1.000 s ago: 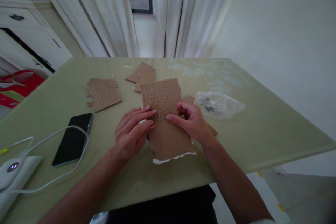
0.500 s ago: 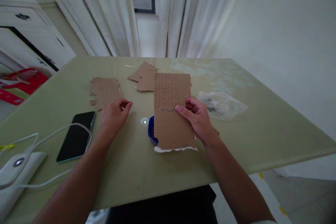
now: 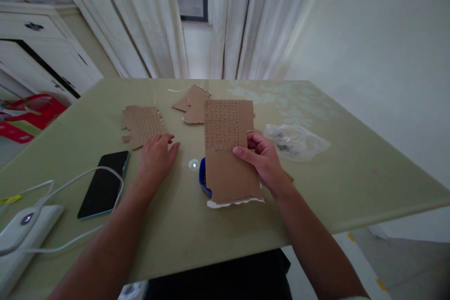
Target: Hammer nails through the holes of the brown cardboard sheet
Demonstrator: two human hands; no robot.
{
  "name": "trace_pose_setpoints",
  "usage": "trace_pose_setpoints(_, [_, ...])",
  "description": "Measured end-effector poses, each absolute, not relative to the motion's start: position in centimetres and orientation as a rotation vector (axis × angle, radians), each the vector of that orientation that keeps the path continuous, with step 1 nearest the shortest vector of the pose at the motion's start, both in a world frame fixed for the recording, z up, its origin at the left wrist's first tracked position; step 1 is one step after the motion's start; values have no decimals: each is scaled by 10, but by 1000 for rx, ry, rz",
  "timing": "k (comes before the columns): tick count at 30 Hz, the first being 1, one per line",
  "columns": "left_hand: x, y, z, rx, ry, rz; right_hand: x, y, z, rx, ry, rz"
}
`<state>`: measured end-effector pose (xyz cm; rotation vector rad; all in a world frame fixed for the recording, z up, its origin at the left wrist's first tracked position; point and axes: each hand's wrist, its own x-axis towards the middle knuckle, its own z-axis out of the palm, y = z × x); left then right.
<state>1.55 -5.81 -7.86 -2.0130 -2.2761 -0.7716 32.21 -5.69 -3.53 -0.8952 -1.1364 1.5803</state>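
- A tall brown cardboard piece (image 3: 228,150) is held up off the green table (image 3: 351,168) by the right hand (image 3: 263,161), thumb on its front face and fingers behind. Its upper half is punched with a grid of small holes; the lower half is plain. The bottom edge is torn, showing a ragged white strip.
- A second, smaller perforated cardboard piece (image 3: 142,124) lies flat on the table, edges torn. The left hand (image 3: 154,157) rests palm down, fingertips at its near edge.
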Motion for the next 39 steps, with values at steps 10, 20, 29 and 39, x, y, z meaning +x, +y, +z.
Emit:
trace_pose_setpoints(10, [77,-98,-57,-2417,-1219,-1602,324,-59,-38,-802,-1158,1681])
trace_pose_setpoints(20, [81,-102,-64,-2340,-1254,-1691,320,-58,-37,-878,-1340,1600])
trace_pose_setpoints(29, [79,-107,-57,-2219,-1393,-1655,322,-61,-31,-926,-1298,1461])
trace_pose_setpoints(39, [84,-112,-59,-2441,-1065,-1795,316,-61,-38,-909,-1548,1343])
